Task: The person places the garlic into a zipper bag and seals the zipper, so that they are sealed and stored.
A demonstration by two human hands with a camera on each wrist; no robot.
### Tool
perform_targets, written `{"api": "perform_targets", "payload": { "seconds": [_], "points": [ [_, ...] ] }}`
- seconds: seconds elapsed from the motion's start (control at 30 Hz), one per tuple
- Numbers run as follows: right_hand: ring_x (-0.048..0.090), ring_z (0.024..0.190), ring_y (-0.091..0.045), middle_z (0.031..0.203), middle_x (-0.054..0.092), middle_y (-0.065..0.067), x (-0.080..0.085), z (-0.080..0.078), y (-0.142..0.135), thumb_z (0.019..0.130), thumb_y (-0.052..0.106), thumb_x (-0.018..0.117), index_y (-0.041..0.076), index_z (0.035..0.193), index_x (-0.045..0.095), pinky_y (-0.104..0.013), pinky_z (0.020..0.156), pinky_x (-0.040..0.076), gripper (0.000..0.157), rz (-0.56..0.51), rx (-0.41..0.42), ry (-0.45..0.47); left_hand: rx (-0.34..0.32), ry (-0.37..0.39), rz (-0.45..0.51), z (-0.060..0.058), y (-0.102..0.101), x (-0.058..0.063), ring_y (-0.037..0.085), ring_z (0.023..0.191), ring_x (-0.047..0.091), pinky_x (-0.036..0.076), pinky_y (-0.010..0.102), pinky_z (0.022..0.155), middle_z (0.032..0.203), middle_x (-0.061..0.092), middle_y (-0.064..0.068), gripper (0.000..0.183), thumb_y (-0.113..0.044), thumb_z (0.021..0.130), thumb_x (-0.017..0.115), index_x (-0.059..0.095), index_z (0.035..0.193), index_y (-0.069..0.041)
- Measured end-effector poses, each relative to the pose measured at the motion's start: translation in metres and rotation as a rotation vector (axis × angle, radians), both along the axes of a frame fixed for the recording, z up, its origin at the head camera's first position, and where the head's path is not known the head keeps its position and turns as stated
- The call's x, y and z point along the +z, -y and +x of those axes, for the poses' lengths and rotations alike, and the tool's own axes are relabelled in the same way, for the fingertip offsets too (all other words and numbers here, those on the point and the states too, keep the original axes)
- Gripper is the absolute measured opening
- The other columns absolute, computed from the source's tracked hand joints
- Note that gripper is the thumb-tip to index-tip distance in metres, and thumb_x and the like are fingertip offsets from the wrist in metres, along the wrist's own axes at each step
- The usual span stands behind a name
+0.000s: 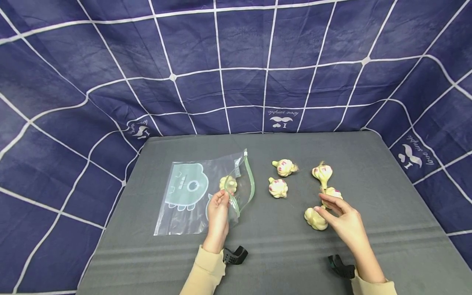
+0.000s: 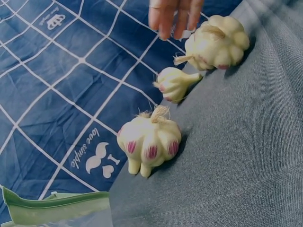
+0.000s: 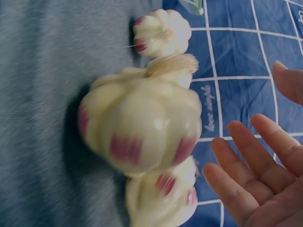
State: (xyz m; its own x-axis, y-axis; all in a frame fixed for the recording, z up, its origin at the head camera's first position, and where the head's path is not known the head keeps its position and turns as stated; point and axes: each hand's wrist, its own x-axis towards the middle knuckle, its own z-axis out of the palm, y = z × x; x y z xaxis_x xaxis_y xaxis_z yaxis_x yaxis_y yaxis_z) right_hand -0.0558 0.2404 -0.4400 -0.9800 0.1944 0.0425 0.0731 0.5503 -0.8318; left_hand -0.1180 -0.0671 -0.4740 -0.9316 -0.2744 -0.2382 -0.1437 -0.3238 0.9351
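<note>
My left hand (image 1: 218,213) pinches the near side of the mouth of a clear zip bag (image 1: 188,188) printed with a pale green cartoon figure. The bag lies flat to the left, its mouth gaping to the right, with one garlic bulb (image 1: 228,184) inside near the opening. Over on the right, my right hand (image 1: 344,223) hovers with fingers and thumb spread above a whitish garlic bulb (image 1: 316,218). In the right wrist view that hand (image 3: 265,179) is apart from the large purple-marked bulb (image 3: 142,123). Another bulb (image 1: 333,193) is partly behind its fingers.
Two garlic bulbs, one farther back (image 1: 284,167) and one nearer (image 1: 278,188), lie between my hands. A further bulb (image 1: 322,173) stands at the back right. Blue checked cloth (image 1: 243,90) rises behind and beside the grey table (image 1: 265,254).
</note>
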Motion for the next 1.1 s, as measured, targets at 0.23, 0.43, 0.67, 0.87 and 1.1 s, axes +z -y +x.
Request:
{"api": "perform_targets", "payload": {
  "seconds": [0.23,0.43,0.67,0.87,1.1],
  "points": [
    [0.041,0.103,0.029,0.132,0.063,-0.015,-0.009,0.007,-0.006,0.086,0.036,0.076,0.008,0.129,0.062,0.003,0.085,0.038,0.054,0.036,-0.012,0.055,0.029,-0.015,0.078,-0.002,0.000,0.001,0.009,0.092,0.063,0.049,0.017,0.084,0.104,0.061,0.010,0.024,0.001,0.099,0.047,0.046,0.120,0.012],
    [0.036,0.100,0.033,0.134,0.060,-0.018,-0.015,0.012,-0.008,0.086,0.034,0.077,0.006,0.131,0.061,0.004,0.083,0.038,0.055,0.036,-0.008,0.080,0.034,-0.013,0.141,-0.005,0.002,0.002,0.008,0.093,0.062,0.050,0.018,0.085,0.103,0.060,0.008,0.023,0.000,0.100,0.047,0.047,0.120,0.012],
    [0.037,0.101,0.032,0.134,0.056,-0.023,-0.029,0.012,-0.005,0.083,0.023,0.080,-0.001,0.133,0.056,0.003,0.086,0.038,0.060,-0.006,0.009,0.039,0.038,-0.022,0.161,-0.005,0.003,0.004,0.007,0.091,0.062,0.049,0.018,0.083,0.095,0.061,0.001,0.022,-0.002,0.101,0.047,0.048,0.119,0.010],
    [0.037,0.099,0.033,0.131,0.056,-0.026,-0.040,0.011,-0.002,0.078,0.013,0.083,-0.006,0.132,0.055,0.004,0.086,0.037,0.063,-0.017,0.003,0.003,0.044,-0.011,0.149,-0.004,0.002,0.002,0.006,0.091,0.061,0.049,0.017,0.082,0.102,0.060,0.005,0.024,-0.001,0.100,0.048,0.046,0.122,0.010],
    [0.055,0.122,-0.004,0.142,0.049,-0.024,-0.043,0.014,0.000,0.079,0.025,0.084,0.000,0.139,0.051,-0.015,0.094,0.048,0.073,0.059,0.062,0.125,0.034,-0.005,0.154,-0.001,0.001,0.002,0.006,0.092,0.061,0.049,0.016,0.083,0.102,0.059,0.005,0.023,0.000,0.099,0.048,0.046,0.120,0.009]
  ]
}}
